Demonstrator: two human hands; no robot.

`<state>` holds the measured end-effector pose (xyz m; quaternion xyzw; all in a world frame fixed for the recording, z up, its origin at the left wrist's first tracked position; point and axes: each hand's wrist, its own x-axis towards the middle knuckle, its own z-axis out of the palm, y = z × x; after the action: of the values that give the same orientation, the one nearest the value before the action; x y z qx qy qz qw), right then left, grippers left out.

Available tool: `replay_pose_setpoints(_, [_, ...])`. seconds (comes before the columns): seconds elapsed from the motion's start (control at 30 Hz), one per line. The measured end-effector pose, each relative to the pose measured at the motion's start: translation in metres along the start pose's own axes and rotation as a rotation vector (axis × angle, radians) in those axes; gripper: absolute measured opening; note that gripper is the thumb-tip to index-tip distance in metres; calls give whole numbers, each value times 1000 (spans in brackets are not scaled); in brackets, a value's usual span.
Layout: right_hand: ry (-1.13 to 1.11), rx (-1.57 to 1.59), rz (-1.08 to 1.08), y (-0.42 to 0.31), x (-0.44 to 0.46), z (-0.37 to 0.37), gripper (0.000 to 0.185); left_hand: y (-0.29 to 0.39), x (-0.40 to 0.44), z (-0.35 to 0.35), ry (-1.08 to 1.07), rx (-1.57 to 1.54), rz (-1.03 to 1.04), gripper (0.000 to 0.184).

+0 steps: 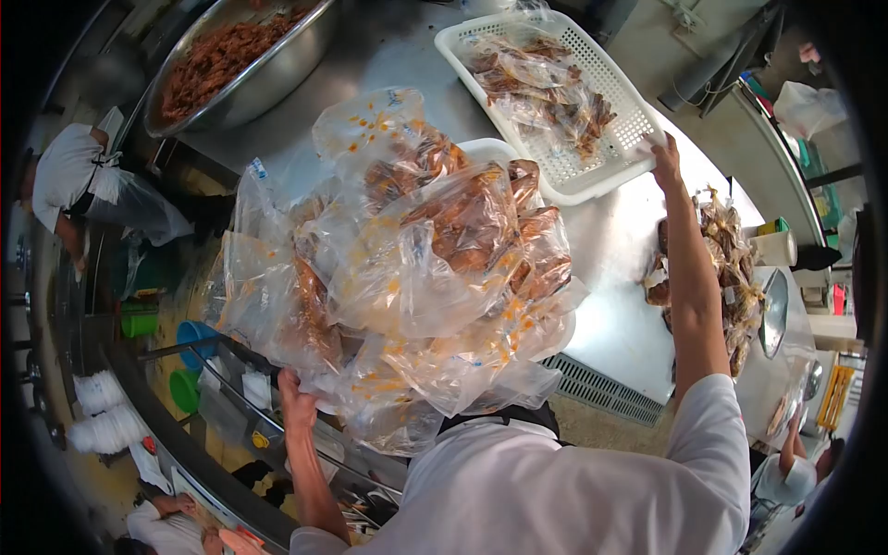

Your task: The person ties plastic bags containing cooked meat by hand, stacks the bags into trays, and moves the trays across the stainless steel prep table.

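My right hand [668, 162] is closed around the near right rim of a white perforated plastic basket [638, 116]. Clear bags of reddish-brown cooked meat [546, 83] lie in that basket. In front of my body rises a large heap of clear plastic bags [416, 268], smeared with orange sauce and filled with brown meat pieces. A pale container rim [488, 146] shows from under the heap. My left hand [296, 402] is closed at the heap's lower left edge. Bags hide what its fingers grip.
A metal table [601, 268] bears the basket. At its upper left is a steel bowl [319, 46] of reddish meat. Tied bags of brown food [726, 268] lie right. A metal rail [245, 393] runs at left. Other people [69, 176] work around.
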<state>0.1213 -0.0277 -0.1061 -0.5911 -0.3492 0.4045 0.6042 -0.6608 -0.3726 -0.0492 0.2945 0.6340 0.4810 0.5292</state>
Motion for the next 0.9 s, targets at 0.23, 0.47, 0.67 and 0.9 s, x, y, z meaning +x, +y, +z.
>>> replay_pose_setpoints(0.23, [-65,-20,-74,10,12,-9,60,-68,-18,-43,-7,65,47,57])
replay_pose_setpoints(0.47, [-20,-66,-73,0,19,5,59,-39,-54,1,78,95,47,60])
replay_pose_setpoints(0.67, [-85,-80,-62,-9,18,9,60,-28,-88,17,-2,95,-56,62])
replay_pose_setpoints(0.9, [-30,-174,-48,-20,6,26,60,-36,-129,42,74,-20,79,46])
